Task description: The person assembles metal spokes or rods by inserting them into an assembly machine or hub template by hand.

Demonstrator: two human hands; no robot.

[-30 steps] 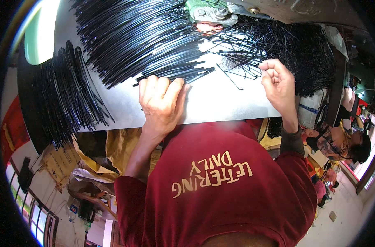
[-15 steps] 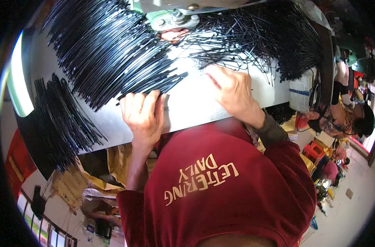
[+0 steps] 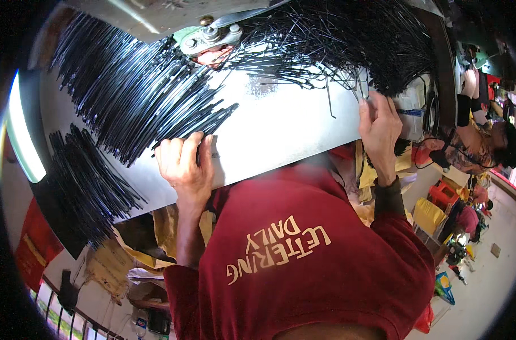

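Thin straight black rods [image 3: 116,79] lie side by side in a broad slanting pile on the left of a pale metal tabletop [image 3: 292,130]. Curled over the near edge of that pile is my left hand [image 3: 184,161], its fingertips closed on the nearest rods. On the right, many black rods with bent ends [image 3: 331,34] lie in a tangle. My right hand [image 3: 381,124] is at the tangle's near right side, thumb and fingers pinched on a bent rod there. A bolted metal clamp head [image 3: 211,38] of a machine stands between the two piles.
A bundle of black rods [image 3: 93,181] lies on a dark surface at the left. A bright lamp [image 3: 25,136] stands beyond it. A clear plastic box [image 3: 412,102] is by my right hand. Another person [image 3: 473,147] sits at the right. Brown paper [image 3: 161,232] hangs below the tabletop.
My right hand has moved right, from the middle of the tabletop to the tangle's edge. The left hand stays at the pile. The whole view has shifted slightly.
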